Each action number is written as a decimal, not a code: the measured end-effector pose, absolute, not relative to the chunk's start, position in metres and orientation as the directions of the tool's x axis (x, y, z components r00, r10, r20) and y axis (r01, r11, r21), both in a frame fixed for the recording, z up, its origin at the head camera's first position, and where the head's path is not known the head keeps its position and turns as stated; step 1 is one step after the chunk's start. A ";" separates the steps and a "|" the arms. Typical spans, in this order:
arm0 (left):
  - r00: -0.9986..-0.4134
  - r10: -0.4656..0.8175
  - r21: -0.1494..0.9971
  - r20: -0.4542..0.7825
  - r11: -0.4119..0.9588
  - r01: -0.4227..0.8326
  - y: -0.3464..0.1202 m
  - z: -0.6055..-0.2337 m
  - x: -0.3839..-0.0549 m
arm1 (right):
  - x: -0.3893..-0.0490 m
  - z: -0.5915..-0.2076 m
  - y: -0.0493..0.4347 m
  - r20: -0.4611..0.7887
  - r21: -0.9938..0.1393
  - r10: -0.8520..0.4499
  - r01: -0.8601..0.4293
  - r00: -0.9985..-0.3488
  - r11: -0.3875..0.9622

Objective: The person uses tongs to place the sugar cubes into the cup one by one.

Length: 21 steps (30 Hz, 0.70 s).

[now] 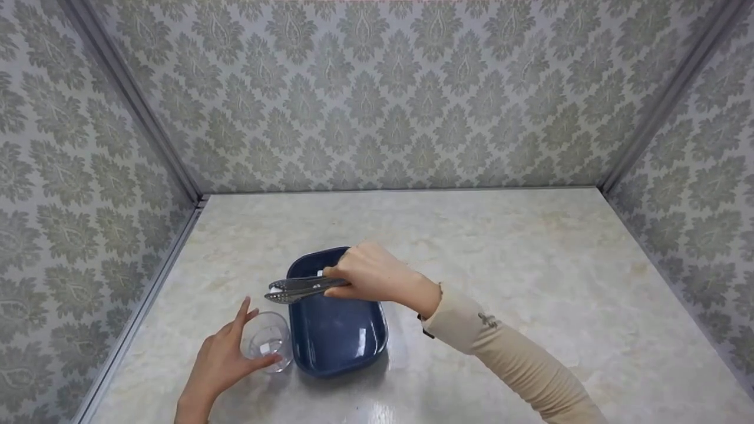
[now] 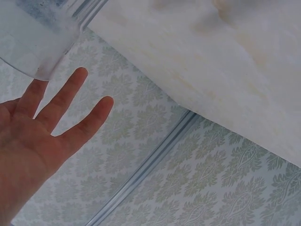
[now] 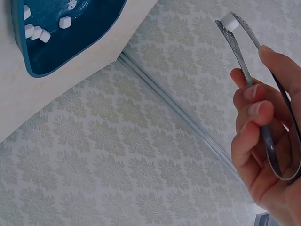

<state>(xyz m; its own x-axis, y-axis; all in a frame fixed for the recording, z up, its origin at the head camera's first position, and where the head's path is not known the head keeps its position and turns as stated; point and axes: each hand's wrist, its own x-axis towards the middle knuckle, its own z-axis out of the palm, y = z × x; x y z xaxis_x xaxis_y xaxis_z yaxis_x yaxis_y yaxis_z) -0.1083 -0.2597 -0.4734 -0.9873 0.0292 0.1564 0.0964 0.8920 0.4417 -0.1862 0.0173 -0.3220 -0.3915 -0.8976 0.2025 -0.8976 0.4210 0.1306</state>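
My right hand [image 1: 377,274] grips metal tongs [image 1: 303,285] over the blue tray [image 1: 339,335]. A small white cube [image 3: 229,21] is pinched between the tong tips, which reach past the tray's left edge. Below and left of the tips, a clear glass [image 1: 281,324] stands beside the tray with a white cube [image 1: 264,348] visible in it. At the glass, my left hand [image 1: 221,359] has its thumb against the near side and its fingers, spread and mostly straight, toward the far side. The left wrist view shows these straight fingers [image 2: 70,96] next to the glass [image 2: 37,52].
Several white cubes [image 3: 44,36] lie inside the tray toward its far end, mostly hidden in the head view by the right hand. A pale marbled tabletop [image 1: 500,265] carries everything. Patterned walls [image 1: 400,100] stand at the back and both sides.
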 end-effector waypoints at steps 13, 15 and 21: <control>-0.994 0.015 0.462 0.105 0.885 0.062 -0.260 -0.471 -0.112 | -0.177 -0.335 -0.004 0.232 0.226 -0.910 -0.891 -0.344 0.394; -0.994 0.015 0.464 0.110 0.884 0.064 -0.260 -0.471 -0.111 | -0.176 -0.338 -0.006 0.223 0.232 -0.912 -0.889 -0.345 0.394; -0.993 0.012 0.450 0.114 0.891 0.062 -0.261 -0.473 -0.108 | -0.175 -0.348 -0.014 0.219 0.244 -0.915 -0.888 -0.340 0.389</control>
